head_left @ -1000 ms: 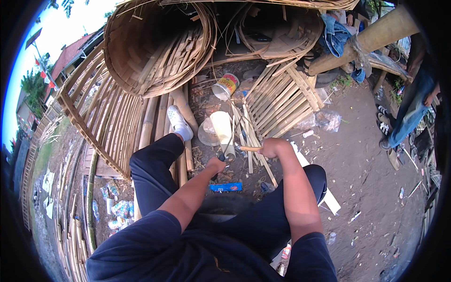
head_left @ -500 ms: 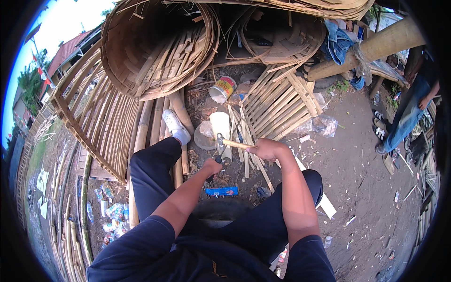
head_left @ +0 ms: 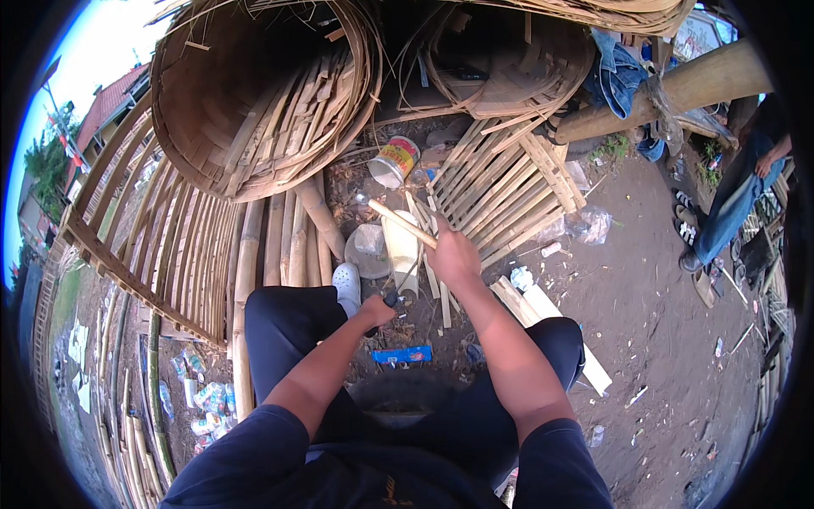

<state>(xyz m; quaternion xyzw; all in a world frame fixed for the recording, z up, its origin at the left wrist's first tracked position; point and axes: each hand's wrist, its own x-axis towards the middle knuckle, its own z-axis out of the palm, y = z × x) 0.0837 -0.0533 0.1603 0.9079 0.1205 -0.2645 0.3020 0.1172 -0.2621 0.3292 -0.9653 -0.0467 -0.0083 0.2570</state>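
My right hand (head_left: 455,256) is closed round the light wooden handle of a hammer (head_left: 402,222), which points up and to the left. The hammer's head is small and unclear. Lower and to the left, my left hand (head_left: 376,312) grips a black-handled tool (head_left: 391,299); its kind is hard to make out. A thin dark line runs from it toward a pale, broad bamboo piece (head_left: 401,240) standing between my hands and a round grey stone (head_left: 370,239). Loose bamboo strips lie beside the bamboo piece, partly behind my right hand.
Two large woven bamboo baskets (head_left: 191,119) lie at the back. A slatted bamboo panel (head_left: 500,182), a painted can (head_left: 395,161) and bamboo poles (head_left: 252,246) surround the work spot. A blue wrapper (head_left: 402,355) lies near me. A person in jeans (head_left: 729,204) is at right.
My right hand and the hammer have risen away from the left hand's tool. My left hand has shifted slightly left. My white clog has drawn back nearer to me.
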